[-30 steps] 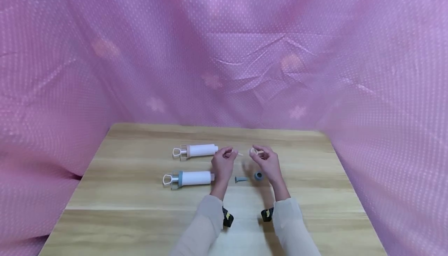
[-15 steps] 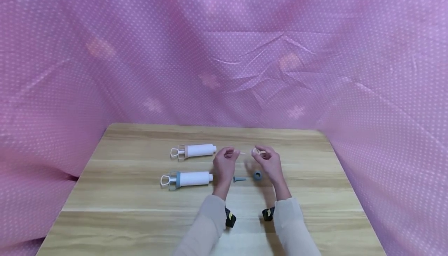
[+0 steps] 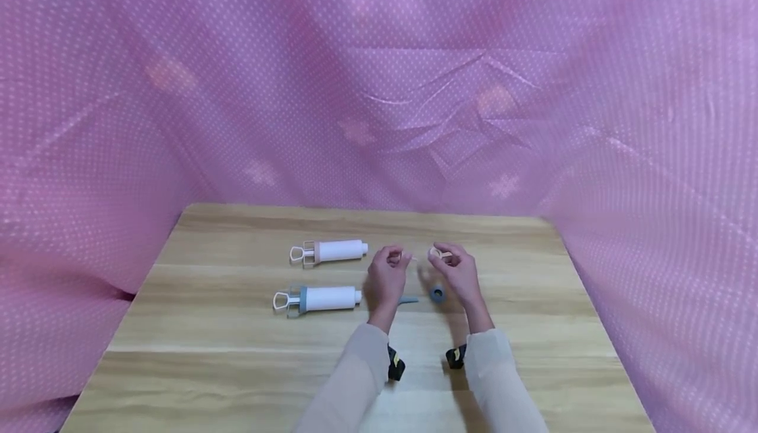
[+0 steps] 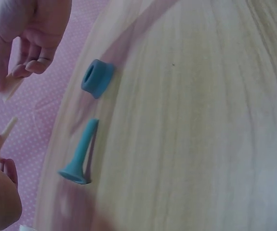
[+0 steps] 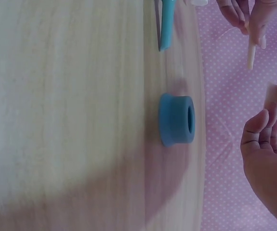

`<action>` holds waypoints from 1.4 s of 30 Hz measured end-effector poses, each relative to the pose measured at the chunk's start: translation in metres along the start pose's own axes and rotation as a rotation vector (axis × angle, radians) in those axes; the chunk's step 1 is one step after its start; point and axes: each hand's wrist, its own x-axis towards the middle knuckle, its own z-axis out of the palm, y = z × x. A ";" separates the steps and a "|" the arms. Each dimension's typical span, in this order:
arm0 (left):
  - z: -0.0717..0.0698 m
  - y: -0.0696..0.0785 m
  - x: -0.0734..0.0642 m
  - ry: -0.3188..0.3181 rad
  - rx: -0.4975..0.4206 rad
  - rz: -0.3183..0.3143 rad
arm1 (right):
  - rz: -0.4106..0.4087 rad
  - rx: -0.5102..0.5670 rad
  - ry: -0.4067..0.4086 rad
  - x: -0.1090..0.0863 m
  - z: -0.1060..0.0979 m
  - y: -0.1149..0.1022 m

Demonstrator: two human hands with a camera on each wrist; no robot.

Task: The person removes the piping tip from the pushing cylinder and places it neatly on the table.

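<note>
My left hand (image 3: 387, 276) pinches a thin cream nozzle (image 5: 251, 54) whose narrow tip points toward the other hand. A cream ring-shaped cap (image 5: 273, 102) is held between the thumb and fingers of my right hand (image 3: 462, 276). Both hands are raised over the table, facing each other, with a small gap between nozzle tip and cap. Below them on the wood lie a teal nozzle (image 4: 82, 153) with a flared base and a teal ring cap (image 4: 98, 78). In the head view the left hand hides the teal nozzle's base.
Left of the hands lie two white piping syringes with looped handles: one with a beige collar (image 3: 340, 250) farther back, one with a teal collar (image 3: 330, 298) nearer. Pink dotted cloth (image 3: 379, 91) hangs behind and beside the wooden table (image 3: 225, 380).
My left hand has moved right, bringing the cream nozzle closer to the cap and covering part of the teal nozzle. My right hand stays almost in place, still holding the cap.
</note>
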 end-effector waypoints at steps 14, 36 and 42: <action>0.018 -0.011 -0.004 -0.038 0.017 -0.007 | 0.016 -0.027 0.046 -0.004 -0.005 0.020; 0.029 -0.014 0.016 0.006 -0.053 -0.060 | 0.109 -0.071 0.075 0.017 0.003 0.048; 0.030 -0.016 0.023 0.019 -0.047 -0.045 | 0.120 -0.059 0.068 0.022 0.004 0.052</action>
